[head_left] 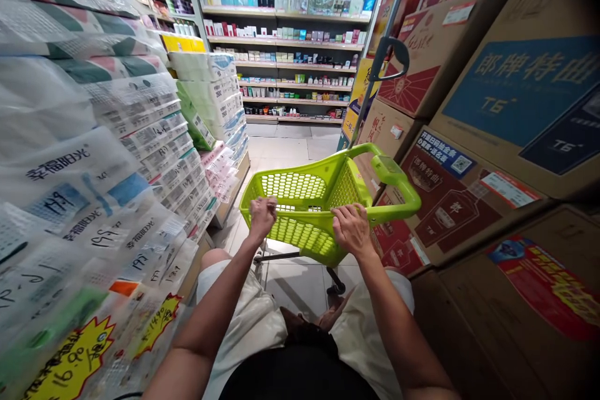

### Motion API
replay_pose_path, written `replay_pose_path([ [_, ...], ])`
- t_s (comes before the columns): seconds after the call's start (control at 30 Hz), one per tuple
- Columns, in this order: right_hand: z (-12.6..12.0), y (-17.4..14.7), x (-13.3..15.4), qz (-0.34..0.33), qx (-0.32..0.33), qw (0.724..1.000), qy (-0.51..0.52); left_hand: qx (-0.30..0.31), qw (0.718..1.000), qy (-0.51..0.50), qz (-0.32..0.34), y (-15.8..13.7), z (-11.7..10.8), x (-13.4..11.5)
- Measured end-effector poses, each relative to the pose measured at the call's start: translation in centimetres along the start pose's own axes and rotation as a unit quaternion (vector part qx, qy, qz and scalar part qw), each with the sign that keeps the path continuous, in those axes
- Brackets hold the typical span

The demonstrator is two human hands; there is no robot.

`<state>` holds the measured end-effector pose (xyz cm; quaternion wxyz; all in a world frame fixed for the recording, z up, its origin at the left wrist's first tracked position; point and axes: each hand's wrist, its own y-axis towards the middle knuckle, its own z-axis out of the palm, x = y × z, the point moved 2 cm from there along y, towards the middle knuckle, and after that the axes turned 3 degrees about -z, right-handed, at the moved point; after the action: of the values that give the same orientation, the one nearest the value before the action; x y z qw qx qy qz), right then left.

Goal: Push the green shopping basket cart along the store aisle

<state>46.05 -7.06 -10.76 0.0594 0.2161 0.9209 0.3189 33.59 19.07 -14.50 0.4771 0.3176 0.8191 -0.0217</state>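
Left hand point(262, 212), right hand point(351, 228), both gripping green cart point(300, 190) rim just ahead

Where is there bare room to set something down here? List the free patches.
The green basket looks bare inside, between the left hand and right hand on its near rim. The tiled aisle floor ahead is open up to the back shelves. Tissue packs crowd the left; cardboard boxes crowd the right.
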Motion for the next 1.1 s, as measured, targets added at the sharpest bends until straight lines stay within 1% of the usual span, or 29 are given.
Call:
replay_pose_path([
  [0.03, -0.2, -0.1, -0.1, 0.005, -0.01, 1.0, -0.009, -0.01, 1.0, 0.009, -0.015, -0.1, 0.0, -0.1],
  [0.07, -0.4, -0.1, -0.2, 0.012, -0.019, 1.0, -0.017, 0.002, 1.0, 0.016, -0.014, -0.1, 0.1, -0.3],
  [0.17, -0.6, -0.1, -0.5, 0.028, -0.023, 0.999, -0.031, 0.085, 0.996, 0.014, 0.027, -0.5, 0.3, -1.2],
  [0.2, -0.7, -0.1, -0.6, 0.026, -0.017, 0.999, -0.031, 0.09, 0.995, 0.02, 0.03, -0.5, 0.3, -1.6],
  [0.3, -1.3, 0.0, -1.2, 0.008, -0.012, 1.0, -0.026, 0.075, 0.996, 0.051, 0.012, -0.7, 0.4, -2.9],
  [0.37, -2.0, 0.0, -1.9, 0.007, -0.031, 0.999, -0.033, 0.104, 0.993, 0.048, 0.03, -1.0, 0.8, -3.8],
  [0.43, -2.7, -0.2, -2.7, 0.026, -0.06, 0.997, -0.051, 0.131, 0.989, 0.047, 0.048, -1.4, 1.6, -4.6],
  [0.5, -3.1, -0.5, -3.3, 0.042, -0.073, 0.994, -0.065, 0.128, 0.988, 0.063, 0.061, -2.0, 2.6, -5.5],
  [0.53, -3.2, -0.7, -3.5, 0.042, -0.071, 0.994, -0.064, 0.13, 0.986, 0.068, 0.078, -2.2, 3.2, -6.1],
  [0.63, -3.0, -1.3, -4.2, 0.032, -0.062, 0.996, -0.047, 0.155, 0.974, 0.067, 0.154, -2.7, 4.8, -7.6],
  [0.67, -3.0, -1.6, -4.6, 0.039, -0.07, 0.996, -0.047, 0.153, 0.972, 0.071, 0.162, -2.8, 5.2, -7.9],
  [0.73, -3.0, -2.0, -5.5, 0.073, -0.106, 0.99, -0.056, 0.137, 0.974, 0.088, 0.155, -2.8, 5.7, -8.5],
  [0.8, -3.1, -2.3, -6.2, 0.104, -0.135, 0.983, -0.066, 0.14, 0.973, 0.099, 0.157, -3.1, 6.3, -9.1],
  [0.87, -3.0, -2.4, -6.4, 0.108, -0.132, 0.983, -0.061, 0.16, 0.965, 0.096, 0.182, -3.8, 7.1, -10.2],
  [0.97, -3.1, -2.3, -6.4, 0.088, -0.113, 0.989, -0.027, 0.169, 0.955, 0.083, 0.227, -4.9, 8.3, -12.3],
  [1.03, -3.6, -2.4, -6.8, 0.087, -0.129, 0.988, 0.002, 0.174, 0.949, 0.075, 0.251, -5.4, 8.9, -13.4],
  [1.1, -4.5, -2.9, -7.5, 0.109, -0.163, 0.981, 0.011, 0.176, 0.949, 0.069, 0.254, -5.5, 9.1, -14.0],
])
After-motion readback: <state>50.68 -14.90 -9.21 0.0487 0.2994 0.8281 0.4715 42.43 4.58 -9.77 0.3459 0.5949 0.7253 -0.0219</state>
